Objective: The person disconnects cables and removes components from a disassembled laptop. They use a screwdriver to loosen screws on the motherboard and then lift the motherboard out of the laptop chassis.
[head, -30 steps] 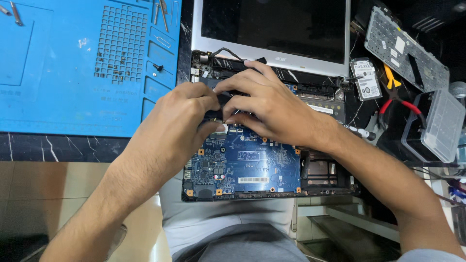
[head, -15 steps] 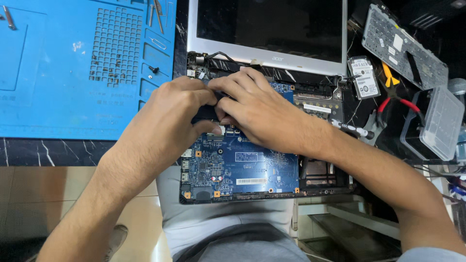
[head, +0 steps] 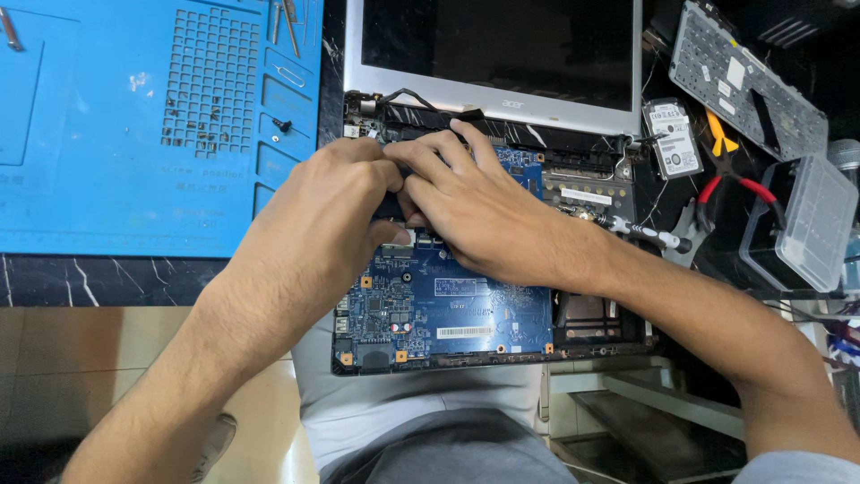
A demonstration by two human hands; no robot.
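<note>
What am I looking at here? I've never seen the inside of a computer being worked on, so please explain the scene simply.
The picture comes from a camera worn on a person's head, looking down at their own two bare hands. Both the left hand and right hand press together on a small dark part at the top of a blue circuit board, inside an opened laptop whose screen lies flat. What the part is cannot be told. To the left lies a blue work mat with small screws. To the right are a hard drive, red-handled pliers, a removed keyboard and a clear plastic box.
</note>
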